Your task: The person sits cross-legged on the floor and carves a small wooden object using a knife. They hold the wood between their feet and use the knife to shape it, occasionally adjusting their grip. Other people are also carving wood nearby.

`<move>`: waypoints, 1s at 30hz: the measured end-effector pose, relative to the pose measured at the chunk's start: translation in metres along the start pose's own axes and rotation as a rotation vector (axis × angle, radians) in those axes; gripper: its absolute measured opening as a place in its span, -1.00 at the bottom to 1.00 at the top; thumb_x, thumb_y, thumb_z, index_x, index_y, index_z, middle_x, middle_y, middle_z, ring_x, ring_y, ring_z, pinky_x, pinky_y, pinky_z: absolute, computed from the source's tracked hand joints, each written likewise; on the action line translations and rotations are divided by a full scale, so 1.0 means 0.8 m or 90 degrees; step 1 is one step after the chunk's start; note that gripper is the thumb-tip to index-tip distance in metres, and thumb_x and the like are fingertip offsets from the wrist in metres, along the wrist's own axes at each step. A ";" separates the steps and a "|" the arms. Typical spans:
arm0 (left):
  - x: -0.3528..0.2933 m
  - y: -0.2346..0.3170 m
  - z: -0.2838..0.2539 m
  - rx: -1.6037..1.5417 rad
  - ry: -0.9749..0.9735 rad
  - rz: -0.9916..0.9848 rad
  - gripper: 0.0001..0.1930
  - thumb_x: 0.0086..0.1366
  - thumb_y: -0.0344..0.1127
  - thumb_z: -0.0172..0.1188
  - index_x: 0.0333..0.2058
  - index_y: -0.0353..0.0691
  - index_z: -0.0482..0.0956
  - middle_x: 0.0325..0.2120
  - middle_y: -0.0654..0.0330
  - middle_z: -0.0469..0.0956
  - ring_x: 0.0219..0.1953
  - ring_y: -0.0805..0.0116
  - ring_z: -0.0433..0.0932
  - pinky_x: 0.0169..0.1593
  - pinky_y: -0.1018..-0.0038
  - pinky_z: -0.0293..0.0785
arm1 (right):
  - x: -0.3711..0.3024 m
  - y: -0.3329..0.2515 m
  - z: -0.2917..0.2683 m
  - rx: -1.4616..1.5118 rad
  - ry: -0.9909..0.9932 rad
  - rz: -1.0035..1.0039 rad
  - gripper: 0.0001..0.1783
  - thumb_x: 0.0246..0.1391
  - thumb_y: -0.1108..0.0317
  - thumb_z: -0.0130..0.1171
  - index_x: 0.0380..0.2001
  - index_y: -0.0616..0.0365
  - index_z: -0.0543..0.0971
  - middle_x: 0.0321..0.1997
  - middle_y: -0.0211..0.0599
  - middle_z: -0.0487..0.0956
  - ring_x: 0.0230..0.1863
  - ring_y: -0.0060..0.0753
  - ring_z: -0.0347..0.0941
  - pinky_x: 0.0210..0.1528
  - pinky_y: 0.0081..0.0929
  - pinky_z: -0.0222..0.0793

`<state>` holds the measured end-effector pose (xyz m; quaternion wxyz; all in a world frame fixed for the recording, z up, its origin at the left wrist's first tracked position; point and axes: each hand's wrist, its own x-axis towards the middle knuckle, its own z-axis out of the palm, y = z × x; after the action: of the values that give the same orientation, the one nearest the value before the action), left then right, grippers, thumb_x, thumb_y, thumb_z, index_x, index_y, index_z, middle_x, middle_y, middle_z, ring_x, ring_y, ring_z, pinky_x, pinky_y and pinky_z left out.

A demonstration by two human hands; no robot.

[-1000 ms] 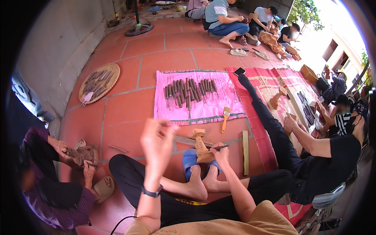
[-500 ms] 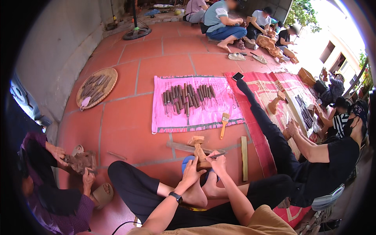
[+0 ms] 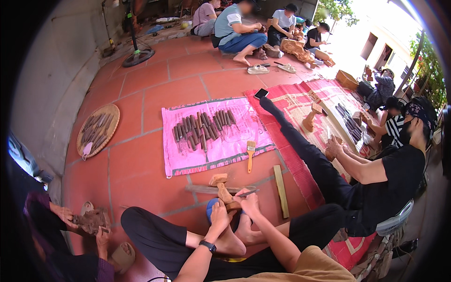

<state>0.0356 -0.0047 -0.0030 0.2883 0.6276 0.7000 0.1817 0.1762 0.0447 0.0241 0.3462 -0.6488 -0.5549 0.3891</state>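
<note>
A pale brown wood carving, narrow in the middle with a block at its far end, stands between my bare feet. My left hand is closed round its near, lower part. In my right hand is a slim dark carving chisel, gripped close against the carving's right side. Its cutting tip is too small to make out. Just beyond the carving, a flat grey-brown wooden strip lies on the tiles. Part of a blue slipper shows beside my left hand.
Several wooden-handled chisels lie on a pink sheet, with a paintbrush at its edge. A wooden bar is to the right. A round basket holds more tools. Co-workers sit on both sides, one leg stretched across the red mat.
The whole view has swung, so most of the scene sits further left. Both hands stay at the carving, the chisel still in the right. The carving appears tilted more to the left.
</note>
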 end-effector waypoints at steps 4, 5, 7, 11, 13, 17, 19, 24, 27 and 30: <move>0.002 -0.001 -0.004 -0.007 -0.004 0.001 -0.03 0.04 0.01 0.43 0.23 -0.55 0.17 -0.02 -0.26 0.43 0.05 -0.16 0.45 0.07 0.14 0.42 | -0.005 -0.020 -0.005 -0.068 -0.028 0.026 -0.87 -0.12 0.40 0.37 -0.48 0.17 0.61 -0.53 -0.35 0.62 -0.42 -0.52 0.53 -0.30 -0.47 0.44; 0.003 0.000 -0.006 -0.005 -0.003 0.010 -0.03 0.03 0.01 0.43 0.23 -0.55 0.18 -0.02 -0.26 0.43 0.05 -0.16 0.45 0.06 0.14 0.43 | 0.014 0.025 0.003 0.032 0.018 -0.030 -0.89 -0.10 0.44 0.35 -0.48 0.20 0.60 -0.52 -0.33 0.62 -0.42 -0.53 0.54 -0.30 -0.49 0.44; 0.003 -0.010 -0.006 -0.044 0.011 0.027 -0.04 0.01 -0.03 0.46 0.24 -0.50 0.19 -0.03 -0.24 0.45 0.03 -0.14 0.47 0.04 0.15 0.44 | 0.021 0.025 -0.006 0.057 0.014 0.016 -0.90 -0.10 0.46 0.33 -0.48 0.21 0.59 -0.50 -0.30 0.63 -0.41 -0.51 0.55 -0.30 -0.49 0.45; 0.005 -0.025 -0.005 -0.116 0.012 0.040 -0.05 -0.03 -0.12 0.50 0.27 -0.36 0.22 -0.10 -0.16 0.50 -0.06 -0.06 0.53 -0.03 0.20 0.49 | 0.008 0.000 0.007 -0.084 -0.011 -0.005 -0.91 -0.09 0.48 0.31 -0.49 0.21 0.59 -0.47 -0.31 0.64 -0.40 -0.49 0.54 -0.32 -0.47 0.43; 0.007 -0.036 0.001 -0.144 0.017 0.035 -0.06 -0.04 -0.15 0.51 0.28 -0.29 0.23 -0.15 -0.12 0.52 -0.13 -0.02 0.56 -0.07 0.23 0.51 | 0.005 -0.015 0.004 -0.125 -0.020 -0.005 -0.90 -0.11 0.47 0.34 -0.51 0.21 0.59 -0.49 -0.32 0.63 -0.41 -0.49 0.53 -0.34 -0.45 0.41; 0.010 -0.035 0.004 -0.156 0.013 0.036 -0.08 -0.05 -0.15 0.52 0.27 -0.25 0.26 -0.20 -0.06 0.53 -0.23 0.05 0.59 -0.12 0.27 0.54 | 0.036 0.035 -0.003 0.085 -0.005 0.080 -0.86 -0.14 0.43 0.38 -0.49 0.23 0.61 -0.52 -0.30 0.62 -0.43 -0.46 0.54 -0.32 -0.42 0.45; 0.010 -0.030 -0.004 -0.154 -0.023 0.009 -0.03 -0.06 -0.11 0.52 0.27 -0.35 0.23 -0.12 -0.14 0.50 -0.09 -0.06 0.53 -0.05 0.21 0.49 | 0.025 0.025 0.002 0.013 0.011 0.016 -0.88 -0.12 0.46 0.36 -0.50 0.24 0.60 -0.52 -0.32 0.62 -0.42 -0.51 0.54 -0.35 -0.46 0.46; 0.009 -0.027 -0.011 -0.160 -0.031 0.003 0.00 -0.08 -0.09 0.52 0.27 -0.39 0.20 -0.08 -0.16 0.49 -0.01 -0.10 0.50 0.00 0.19 0.46 | 0.024 0.026 0.002 0.074 -0.012 0.023 -0.89 -0.09 0.46 0.36 -0.50 0.24 0.60 -0.48 -0.31 0.63 -0.40 -0.52 0.56 -0.34 -0.48 0.47; 0.014 -0.028 -0.009 -0.155 -0.027 0.008 -0.02 -0.08 -0.10 0.52 0.27 -0.34 0.22 -0.11 -0.12 0.51 -0.07 -0.05 0.53 -0.03 0.21 0.48 | 0.041 0.052 -0.004 0.257 -0.017 0.126 -0.85 -0.09 0.41 0.37 -0.45 0.24 0.62 -0.44 -0.27 0.65 -0.39 -0.45 0.58 -0.28 -0.41 0.49; 0.013 -0.034 -0.002 -0.135 -0.001 0.023 -0.06 -0.08 -0.09 0.52 0.26 -0.25 0.27 -0.18 -0.05 0.53 -0.20 0.06 0.59 -0.13 0.26 0.53 | 0.013 0.010 0.002 -0.077 0.021 -0.052 -0.92 -0.05 0.49 0.32 -0.46 0.25 0.61 -0.44 -0.30 0.65 -0.39 -0.53 0.57 -0.38 -0.48 0.48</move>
<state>0.0132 0.0013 -0.0205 0.3507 0.6060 0.6653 0.2592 0.1789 0.0543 0.0152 0.3308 -0.6517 -0.5976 0.3297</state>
